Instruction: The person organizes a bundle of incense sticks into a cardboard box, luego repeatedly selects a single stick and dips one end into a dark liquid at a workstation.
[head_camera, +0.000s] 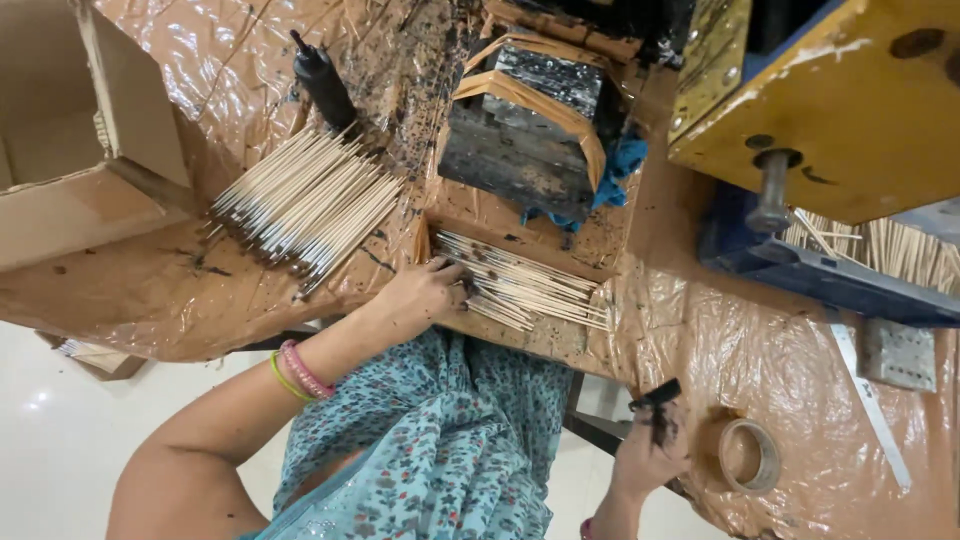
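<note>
Thin sticks (525, 290): pale bundle lying in a shallow tray (520, 335) at the middle of the frame, on the plastic-covered bench (800, 350).
Left hand (425, 295): rests on the near end of the bundle, fingers curled onto the sticks, seemingly gathering a few.
Right hand (650, 450): lower right of the frame, fingers clenched on a small dark lump (657, 395), blackened with the same stuff.
Risk: a loose pinch could likely fan the sticks out or roll some off the tray's open edge; sooty fingers may smear the clean ends.
Nearby: a second heap of sticks (300, 205) upper left, beside a cardboard box (70, 190); tape roll (750, 455) just beside the right hand.
In the way: black wrapped block (525, 125) directly behind the tray; yellow machine (830, 100) crowding the upper right.
</note>
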